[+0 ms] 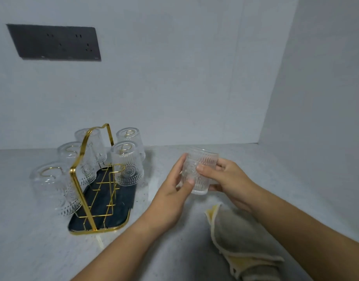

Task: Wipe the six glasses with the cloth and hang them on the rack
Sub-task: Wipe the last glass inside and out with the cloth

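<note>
You hold the glass [200, 171] above the bench [32, 250], right of centre, mouth up, long axis 6 to 12, leaning slightly toward 1 o'clock. Its clear base is hard to make out, and the cloth [241, 240] at 5 o'clock is cut by the lower edge. Your left hand [172, 191] and right hand [229, 179] reach in from 6 o'clock, fingers curled round its sides.

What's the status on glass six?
Left hand and right hand grip the last glass. Five glasses hang on the rack, one peg free. Cloth lies on counter; nothing blocks the rack.
</note>
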